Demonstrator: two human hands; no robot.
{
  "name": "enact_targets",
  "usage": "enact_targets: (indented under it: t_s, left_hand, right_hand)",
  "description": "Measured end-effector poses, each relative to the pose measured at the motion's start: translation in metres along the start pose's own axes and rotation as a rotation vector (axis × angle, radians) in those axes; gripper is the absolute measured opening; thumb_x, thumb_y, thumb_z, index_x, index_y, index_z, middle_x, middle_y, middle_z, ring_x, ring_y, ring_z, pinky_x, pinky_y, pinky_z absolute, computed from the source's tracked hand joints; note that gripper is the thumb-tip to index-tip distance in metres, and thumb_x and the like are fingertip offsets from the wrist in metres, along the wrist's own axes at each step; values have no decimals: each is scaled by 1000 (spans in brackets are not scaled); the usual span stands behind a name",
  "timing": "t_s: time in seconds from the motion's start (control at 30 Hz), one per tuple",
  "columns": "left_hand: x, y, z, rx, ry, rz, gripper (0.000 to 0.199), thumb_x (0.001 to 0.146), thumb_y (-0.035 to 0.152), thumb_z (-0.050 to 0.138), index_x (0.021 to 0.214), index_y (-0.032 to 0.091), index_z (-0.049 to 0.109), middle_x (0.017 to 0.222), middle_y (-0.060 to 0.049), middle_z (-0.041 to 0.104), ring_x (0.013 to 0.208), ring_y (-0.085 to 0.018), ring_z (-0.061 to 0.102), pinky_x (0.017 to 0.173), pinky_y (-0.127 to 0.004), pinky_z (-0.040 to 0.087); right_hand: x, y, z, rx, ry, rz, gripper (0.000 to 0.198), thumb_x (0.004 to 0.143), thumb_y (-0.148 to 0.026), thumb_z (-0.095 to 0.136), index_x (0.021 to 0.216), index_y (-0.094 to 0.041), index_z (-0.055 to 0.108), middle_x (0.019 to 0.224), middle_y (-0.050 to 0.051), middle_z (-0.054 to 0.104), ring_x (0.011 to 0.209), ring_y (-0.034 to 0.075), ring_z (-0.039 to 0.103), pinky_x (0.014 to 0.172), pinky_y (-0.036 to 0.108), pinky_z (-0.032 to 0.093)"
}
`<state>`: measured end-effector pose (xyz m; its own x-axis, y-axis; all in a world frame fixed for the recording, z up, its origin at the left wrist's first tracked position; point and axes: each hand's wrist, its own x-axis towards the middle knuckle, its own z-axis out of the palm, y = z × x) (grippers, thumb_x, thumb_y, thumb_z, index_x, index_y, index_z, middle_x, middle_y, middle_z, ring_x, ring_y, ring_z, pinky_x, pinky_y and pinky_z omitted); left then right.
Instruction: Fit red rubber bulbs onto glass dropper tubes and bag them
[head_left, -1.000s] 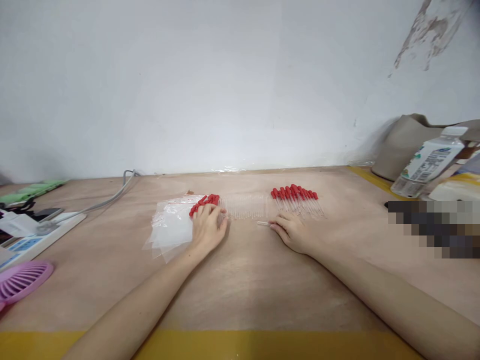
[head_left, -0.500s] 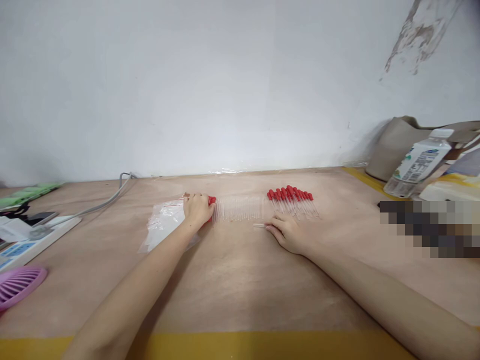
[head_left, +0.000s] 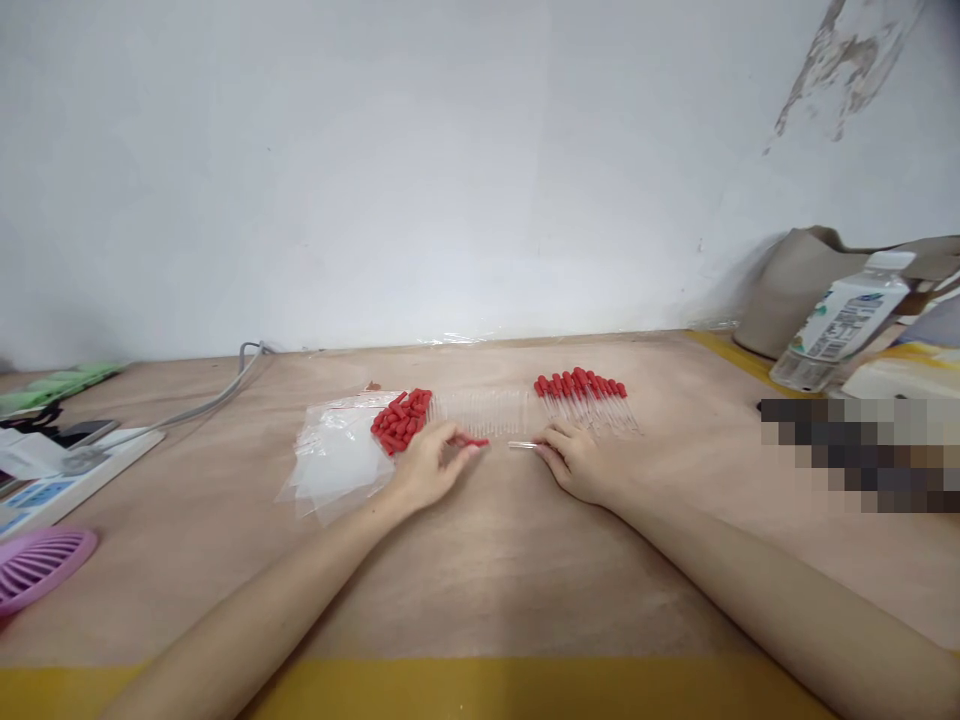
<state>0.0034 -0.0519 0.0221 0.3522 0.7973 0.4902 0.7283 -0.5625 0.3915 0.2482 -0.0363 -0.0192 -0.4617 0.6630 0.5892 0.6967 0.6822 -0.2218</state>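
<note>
Pinched in the fingertips of my left hand (head_left: 431, 468) is a red rubber dropper bulb (head_left: 478, 442), pointing right. My right hand (head_left: 577, 464) grips a clear glass dropper tube (head_left: 520, 445) whose end points left. A small gap separates the bulb from the tube. Behind my left hand lies a pile of loose red bulbs (head_left: 400, 422). A row of clear glass tubes (head_left: 484, 408) lies side by side beyond the two hands. Just behind my right hand, several droppers with red bulbs fitted (head_left: 579, 384) lie in a row.
Clear plastic bags (head_left: 337, 455) lie flat under and left of the bulb pile. At left are a power strip (head_left: 82, 475), a grey cable (head_left: 202, 408) and a pink fan (head_left: 45, 570). A water bottle (head_left: 844, 320) and a grey-beige bag (head_left: 784, 290) stand at right.
My left hand has moved right and nearer from the bulb pile, now holding a red bulb, and the pile is uncovered. My right hand keeps the glass tube in nearly the same place.
</note>
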Motion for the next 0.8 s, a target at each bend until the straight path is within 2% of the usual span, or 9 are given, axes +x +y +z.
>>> enact_targets:
  t_s: [0.1,0.2,0.37,0.47,0.57,0.8]
  left_hand:
    - [-14,8,10,-84,-134,-16,11,81,27,50,84,19,57,78,1,60,65,-12,54,59,-23,41]
    - [-17,8,12,-122,-161,-22,11,79,23,51,89,18,55,79,0,59,66,-12,53,59,-24,41]
    - [-13,8,15,-97,-158,-59,38,74,33,60,108,18,53,87,-3,58,71,-15,54,65,-27,44]
    - [-10,10,23,-75,-152,-17,27,76,36,59,95,18,63,88,-5,58,77,-17,55,69,-28,43]
    - [-8,12,29,-100,-141,21,19,82,31,52,81,19,67,83,-4,59,77,-16,55,70,-27,43]
    - [-8,11,28,-269,-93,-42,19,86,29,46,89,18,61,85,-4,63,78,-16,57,69,-27,44]
  right_hand:
    - [-1,-2,-3,-35,-1,6,20,88,-24,39,86,-20,58,84,4,58,77,15,54,72,29,36]
    - [-3,-4,-5,-47,2,-11,19,88,-23,40,86,-19,58,83,4,59,77,15,54,72,29,35]
    - [-5,-7,-7,-83,11,-34,19,87,-22,41,85,-19,59,83,3,59,74,14,53,71,28,34]
    - [-6,-9,-7,-102,26,-41,19,87,-22,42,83,-19,60,81,3,59,73,14,53,71,29,33]
    - [-7,-12,-6,-83,43,-41,18,86,-22,42,84,-19,60,81,3,60,73,14,54,72,29,34]
    - [-8,-21,-7,17,109,-30,17,87,-22,41,88,-20,58,82,2,61,72,12,54,73,29,35]
